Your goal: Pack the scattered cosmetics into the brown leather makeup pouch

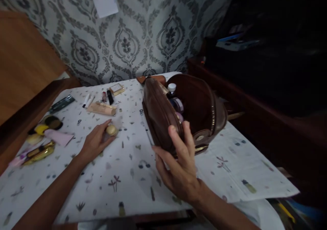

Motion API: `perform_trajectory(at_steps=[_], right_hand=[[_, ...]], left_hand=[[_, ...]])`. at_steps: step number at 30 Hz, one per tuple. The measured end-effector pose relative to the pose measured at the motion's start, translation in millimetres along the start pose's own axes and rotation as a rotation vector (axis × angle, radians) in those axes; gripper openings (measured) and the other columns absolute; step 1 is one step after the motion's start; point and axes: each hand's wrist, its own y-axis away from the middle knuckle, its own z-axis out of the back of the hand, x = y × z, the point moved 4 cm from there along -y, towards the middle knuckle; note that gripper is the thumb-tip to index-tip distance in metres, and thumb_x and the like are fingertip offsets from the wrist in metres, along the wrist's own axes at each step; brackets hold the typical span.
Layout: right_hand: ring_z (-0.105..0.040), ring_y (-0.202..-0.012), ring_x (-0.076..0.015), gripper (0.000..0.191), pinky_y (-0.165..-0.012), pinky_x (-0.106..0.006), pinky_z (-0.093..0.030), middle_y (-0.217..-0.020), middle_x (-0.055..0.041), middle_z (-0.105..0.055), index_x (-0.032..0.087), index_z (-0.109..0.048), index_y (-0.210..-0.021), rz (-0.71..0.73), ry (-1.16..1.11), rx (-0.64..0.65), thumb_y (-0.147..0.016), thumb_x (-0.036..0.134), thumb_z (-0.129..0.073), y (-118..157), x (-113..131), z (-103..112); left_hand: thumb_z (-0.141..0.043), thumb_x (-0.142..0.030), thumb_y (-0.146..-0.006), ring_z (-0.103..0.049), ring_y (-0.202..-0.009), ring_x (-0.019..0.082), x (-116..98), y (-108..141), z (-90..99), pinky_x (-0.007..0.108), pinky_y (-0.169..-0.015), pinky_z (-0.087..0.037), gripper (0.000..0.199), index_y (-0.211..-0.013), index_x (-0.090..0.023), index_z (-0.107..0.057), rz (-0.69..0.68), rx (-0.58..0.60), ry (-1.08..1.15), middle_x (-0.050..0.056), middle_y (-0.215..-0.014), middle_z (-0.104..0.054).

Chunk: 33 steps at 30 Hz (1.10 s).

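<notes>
My left hand (95,141) rests on the patterned white cloth, its fingers around a small clear bottle with a gold cap (111,130). At the near side of an open brown bag (159,112), my right hand (178,165) has its fingers spread against the bag's front edge. Inside the bag stand a dark bottle with a white cap (172,88) and another round container (178,104). The bag's zipper is undone and its dark interior shows on the right.
Beige tubes (102,109), a gold compact (117,89) and a dark green packet (62,104) lie at the back left. A lilac tube (58,136) and gold items (41,153) lie at the far left. A patterned wall (125,43) stands behind.
</notes>
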Motion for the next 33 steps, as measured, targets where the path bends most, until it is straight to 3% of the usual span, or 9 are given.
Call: perform_trajectory(at_steps=[3,7,13,15,18,21,24,27,33], right_hand=[[-0.027,-0.152,-0.0403,0.023,-0.117,-0.063,-0.035,-0.167,-0.0116,-0.029,0.017,-0.069,-0.101,-0.010,0.017,0.000,-0.082,0.005,-0.063,2,5,-2],[-0.044,-0.144,-0.0345,0.025,-0.117,-0.056,-0.039,-0.156,-0.0092,-0.048,0.021,-0.070,-0.101,0.030,0.016,-0.053,-0.081,0.007,-0.065,-9,6,7],[-0.064,-0.119,-0.0275,0.028,-0.103,-0.047,-0.051,-0.124,-0.0103,-0.070,0.025,-0.067,-0.115,-0.054,-0.057,-0.056,-0.090,0.014,-0.059,-50,-27,43],[-0.067,-0.109,-0.0248,0.027,-0.095,-0.041,-0.054,-0.114,-0.0105,-0.072,0.023,-0.065,-0.120,-0.183,-0.123,-0.003,-0.095,0.020,-0.056,-62,-43,51],[-0.068,-0.101,-0.0228,0.027,-0.087,-0.036,-0.055,-0.112,-0.0099,-0.072,0.020,-0.067,-0.119,-0.322,-0.275,0.171,-0.097,0.033,-0.057,-77,-58,48],[-0.068,-0.099,-0.0216,0.033,-0.080,-0.030,-0.054,-0.111,-0.0089,-0.073,0.018,-0.070,-0.115,-0.369,-0.455,0.334,-0.094,0.042,-0.062,-91,-65,38],[-0.067,-0.093,-0.0198,0.040,-0.073,-0.027,-0.051,-0.105,-0.0075,-0.074,0.017,-0.071,-0.115,-0.389,-0.555,0.401,-0.090,0.048,-0.067,-102,-69,33],[-0.064,-0.085,-0.0171,0.042,-0.071,-0.026,-0.048,-0.096,-0.0054,-0.073,0.017,-0.071,-0.112,-0.387,-0.584,0.431,-0.087,0.050,-0.070,-107,-75,32],[-0.062,-0.084,-0.0162,0.040,-0.072,-0.026,-0.046,-0.092,-0.0036,-0.070,0.018,-0.071,-0.108,-0.392,-0.591,0.433,-0.081,0.047,-0.076,-108,-82,28]], left_hand=[[-0.056,-0.057,-0.093,-0.065,-0.105,0.025,3,0,0.5,0.037,-0.091,-0.052,0.067,-0.147,-0.019,-0.044,0.098,0.051,0.065,0.010,-0.125,-0.065],[-0.052,-0.056,-0.095,-0.060,-0.118,0.028,1,-2,1.6,0.041,-0.100,-0.048,0.052,-0.132,-0.019,-0.056,0.071,0.057,0.143,0.011,-0.131,-0.064],[-0.058,-0.057,-0.092,-0.064,-0.091,0.021,-11,-8,12.7,0.033,-0.074,-0.053,0.049,-0.127,-0.021,-0.058,0.144,0.096,0.324,0.008,-0.123,-0.066],[-0.060,-0.056,-0.092,-0.064,-0.090,0.020,-30,-19,22.5,0.030,-0.068,-0.052,0.049,-0.126,-0.022,-0.059,0.106,0.089,0.397,0.007,-0.122,-0.066],[-0.063,-0.052,-0.091,-0.063,-0.093,0.019,-76,-42,41.3,0.027,-0.067,-0.051,0.045,-0.124,-0.021,-0.059,-0.078,0.018,0.446,0.008,-0.120,-0.065],[-0.063,-0.045,-0.093,-0.062,-0.091,0.017,-130,-66,54.2,0.023,-0.064,-0.049,0.040,-0.125,-0.021,-0.058,-0.286,-0.036,0.447,0.008,-0.119,-0.064],[-0.063,-0.041,-0.094,-0.060,-0.086,0.015,-169,-82,56.9,0.022,-0.061,-0.047,0.036,-0.123,-0.021,-0.058,-0.416,-0.069,0.418,0.006,-0.110,-0.065],[-0.063,-0.042,-0.094,-0.058,-0.080,0.014,-185,-92,52.8,0.023,-0.061,-0.046,0.033,-0.118,-0.021,-0.059,-0.446,-0.093,0.377,0.004,-0.101,-0.064],[-0.064,-0.045,-0.093,-0.060,-0.083,0.015,-182,-93,43.5,0.025,-0.067,-0.048,0.033,-0.115,-0.021,-0.059,-0.409,-0.131,0.378,0.004,-0.106,-0.066]])
